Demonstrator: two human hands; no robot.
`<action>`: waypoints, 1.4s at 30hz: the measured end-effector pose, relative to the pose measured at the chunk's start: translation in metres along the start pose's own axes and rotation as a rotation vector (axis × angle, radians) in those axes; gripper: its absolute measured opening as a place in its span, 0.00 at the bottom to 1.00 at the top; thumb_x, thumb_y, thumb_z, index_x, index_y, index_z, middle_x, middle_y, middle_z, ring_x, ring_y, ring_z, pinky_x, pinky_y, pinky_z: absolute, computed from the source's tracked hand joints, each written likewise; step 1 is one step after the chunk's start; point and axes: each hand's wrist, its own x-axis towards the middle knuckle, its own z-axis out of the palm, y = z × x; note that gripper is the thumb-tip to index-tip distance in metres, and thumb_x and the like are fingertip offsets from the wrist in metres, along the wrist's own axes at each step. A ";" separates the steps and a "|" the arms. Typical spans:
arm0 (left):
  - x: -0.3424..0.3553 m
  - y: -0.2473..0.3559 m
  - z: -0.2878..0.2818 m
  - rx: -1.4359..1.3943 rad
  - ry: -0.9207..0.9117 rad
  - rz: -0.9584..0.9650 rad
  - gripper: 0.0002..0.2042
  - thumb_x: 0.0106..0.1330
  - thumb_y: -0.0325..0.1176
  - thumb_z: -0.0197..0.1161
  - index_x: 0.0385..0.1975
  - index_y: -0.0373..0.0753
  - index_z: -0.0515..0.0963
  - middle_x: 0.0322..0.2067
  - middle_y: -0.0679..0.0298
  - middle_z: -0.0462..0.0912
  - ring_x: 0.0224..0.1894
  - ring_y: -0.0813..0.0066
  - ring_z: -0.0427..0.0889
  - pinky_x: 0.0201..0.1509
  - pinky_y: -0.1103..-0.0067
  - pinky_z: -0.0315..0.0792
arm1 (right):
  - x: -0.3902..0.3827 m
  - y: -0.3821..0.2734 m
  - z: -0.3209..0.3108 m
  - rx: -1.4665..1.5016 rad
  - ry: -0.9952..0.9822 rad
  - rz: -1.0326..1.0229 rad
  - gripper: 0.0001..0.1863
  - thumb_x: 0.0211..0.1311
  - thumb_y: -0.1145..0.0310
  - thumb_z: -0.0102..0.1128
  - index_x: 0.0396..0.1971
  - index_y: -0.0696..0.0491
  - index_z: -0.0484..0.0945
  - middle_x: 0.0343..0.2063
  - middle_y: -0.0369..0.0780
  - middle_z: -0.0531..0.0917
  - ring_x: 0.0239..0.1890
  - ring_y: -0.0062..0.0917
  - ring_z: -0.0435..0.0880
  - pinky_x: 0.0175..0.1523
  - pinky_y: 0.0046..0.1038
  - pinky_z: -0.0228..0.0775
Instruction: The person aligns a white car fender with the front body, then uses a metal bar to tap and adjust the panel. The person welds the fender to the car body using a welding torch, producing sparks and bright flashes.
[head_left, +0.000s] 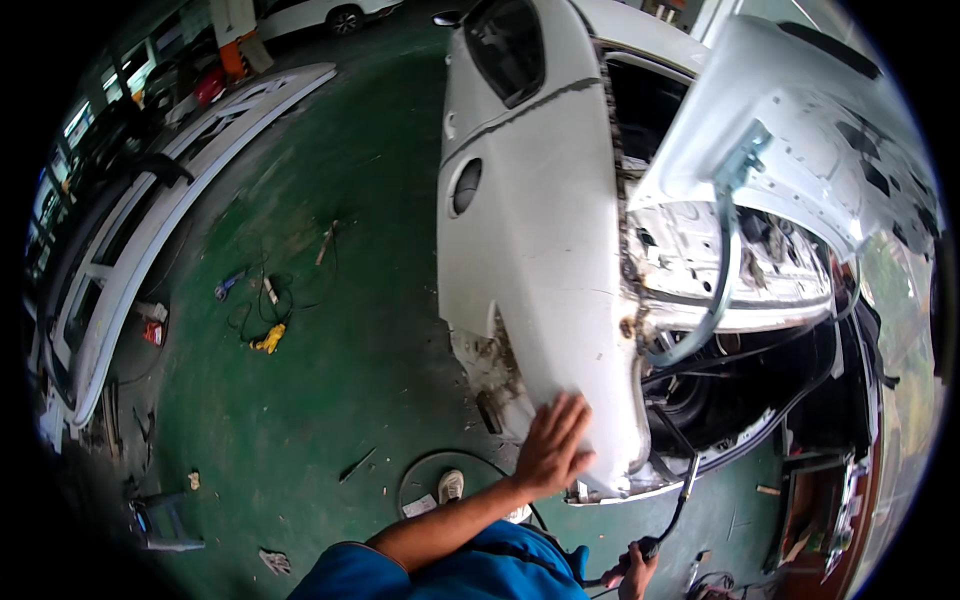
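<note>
My left hand (553, 447) lies on the rear corner of a white car body panel (545, 250), its fingers stretched out over the painted surface. Low in the view, my right hand (637, 572) is wrapped round the handle of a welding torch (683, 500). The torch has a dark curved neck and a metal nozzle that points up toward the open trunk. Bare, rusty metal (490, 370) shows where the panel is cut away beside the left hand. Above the trunk stands the raised trunk lid (800, 150), with a grey curved hinge arm (728, 250).
On the green floor to the left lie a yellow power tool (269, 339), a blue power tool (229, 286) and tangled cords. A long white vehicle frame part (160, 240) stands farther left. A black hose (405, 470) loops by my shoe. A small blue stool (170, 522) is at lower left.
</note>
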 end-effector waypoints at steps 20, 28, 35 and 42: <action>-0.002 -0.027 -0.026 -0.070 -0.057 0.158 0.30 0.73 0.50 0.55 0.71 0.41 0.66 0.74 0.57 0.61 0.76 0.54 0.59 0.73 0.56 0.58 | -0.035 0.026 0.013 0.124 -0.063 0.127 0.12 0.59 0.76 0.58 0.43 0.57 0.73 0.21 0.41 0.75 0.09 0.38 0.76 0.12 0.39 0.74; 0.003 -0.033 -0.024 -0.009 -0.050 0.208 0.29 0.75 0.50 0.54 0.69 0.39 0.69 0.71 0.54 0.66 0.73 0.48 0.64 0.70 0.52 0.61 | -0.090 -0.038 0.052 0.108 0.046 0.211 0.11 0.48 0.77 0.66 0.33 0.58 0.77 0.22 0.39 0.78 0.17 0.26 0.76 0.19 0.29 0.70; 0.004 -0.024 -0.023 0.047 -0.067 0.240 0.28 0.77 0.50 0.50 0.69 0.36 0.69 0.71 0.52 0.67 0.72 0.45 0.63 0.72 0.53 0.57 | -0.116 -0.009 0.047 0.130 0.134 0.260 0.11 0.47 0.78 0.67 0.32 0.57 0.77 0.23 0.38 0.79 0.18 0.25 0.77 0.23 0.28 0.69; -0.001 -0.033 -0.014 0.102 -0.069 0.286 0.30 0.77 0.50 0.49 0.69 0.33 0.66 0.71 0.46 0.64 0.73 0.38 0.59 0.74 0.49 0.53 | -0.107 0.033 0.032 0.101 0.176 0.255 0.11 0.47 0.77 0.69 0.28 0.56 0.74 0.21 0.38 0.79 0.21 0.22 0.76 0.25 0.26 0.68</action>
